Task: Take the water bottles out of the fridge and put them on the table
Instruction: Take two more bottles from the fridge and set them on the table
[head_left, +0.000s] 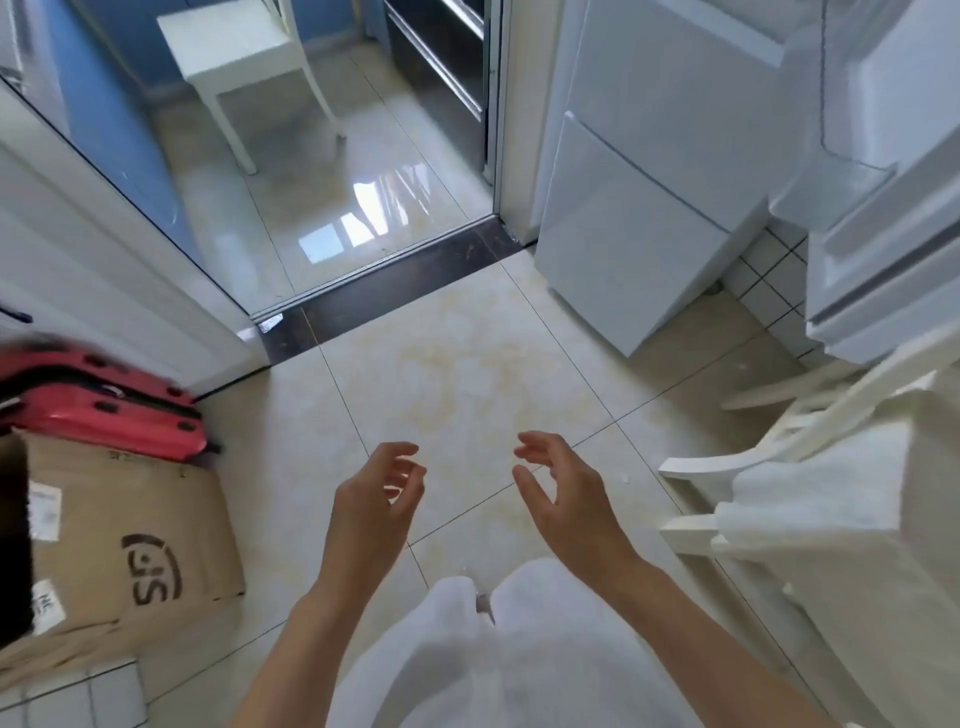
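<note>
My left hand and my right hand are held out over the beige floor tiles, palms facing each other, fingers curled and apart, nothing in either. The white fridge stands at the upper right, its lower doors shut. An open white fridge door with empty-looking shelves hangs at the far right. No water bottle shows anywhere in view. The table is not in view either.
A white chair draped with a white cloth stands at the right. A cardboard box and a red suitcase lie at the left. Beyond a dark door threshold, a white stool stands on glossy tiles.
</note>
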